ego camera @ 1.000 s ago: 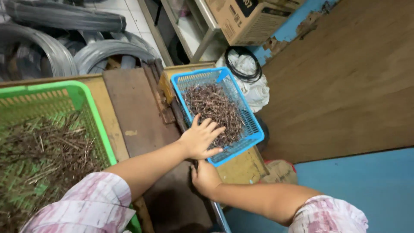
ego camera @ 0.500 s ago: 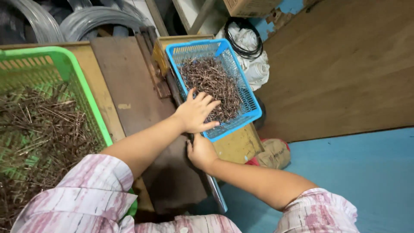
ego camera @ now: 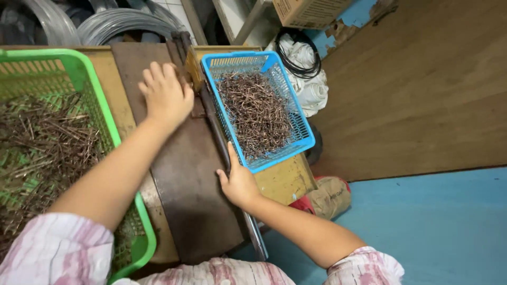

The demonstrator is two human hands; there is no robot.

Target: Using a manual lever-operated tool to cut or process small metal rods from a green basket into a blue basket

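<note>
Fingers of the right hand (ego camera: 238, 182) curl around the long metal lever bar (ego camera: 224, 158), gripping near its low end; the bar's long axis runs away from the person, along the blue basket (ego camera: 309, 138) of bent wire pieces (just to its right). Farther up, the left hand (ego camera: 166, 95) lies flat, fingers spread, holding nothing, on the dark steel plate (ego camera: 195, 211) beside the bar's far end.

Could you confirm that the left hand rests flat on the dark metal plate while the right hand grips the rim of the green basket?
Not quite. The head view shows the left hand flat on the dark metal plate, as you say, but the right hand is at the near edge of the blue basket, by the long metal bar, not at the green basket, which stands on the other side of the plate.
</note>
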